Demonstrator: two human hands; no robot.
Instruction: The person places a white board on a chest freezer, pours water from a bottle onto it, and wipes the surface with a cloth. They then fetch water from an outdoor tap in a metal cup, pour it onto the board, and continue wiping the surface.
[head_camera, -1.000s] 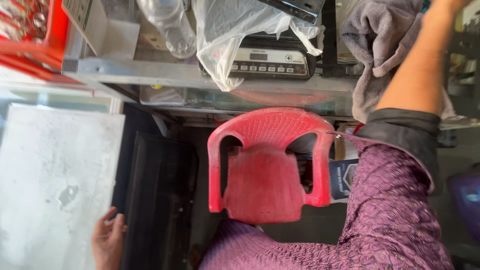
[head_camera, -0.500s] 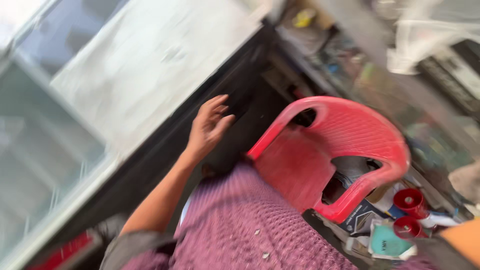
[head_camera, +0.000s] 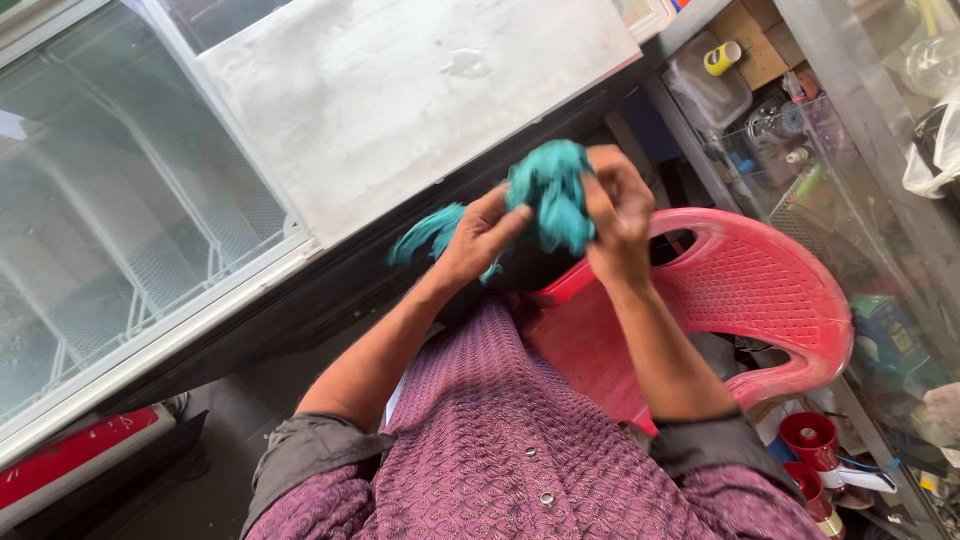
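A crumpled teal cloth (head_camera: 548, 200) is bunched between both my hands, held up in front of my chest. My left hand (head_camera: 478, 236) pinches its lower left side, where a loose end trails out to the left. My right hand (head_camera: 616, 218) grips its right side with the fingers curled over the top. Below and behind the hands stands a red plastic chair (head_camera: 745, 300). My purple knitted sleeves and chest fill the bottom of the view.
A chest freezer with a sliding glass lid (head_camera: 120, 240) and a white lid panel (head_camera: 410, 90) runs along the left. A metal and glass shelf unit (head_camera: 840, 150) with small items stands at right. Red cups (head_camera: 812, 440) sit near the chair's foot.
My right arm has come down from the shelf, and both hands now meet on the teal cloth. The view swung from the shelf toward the freezer.
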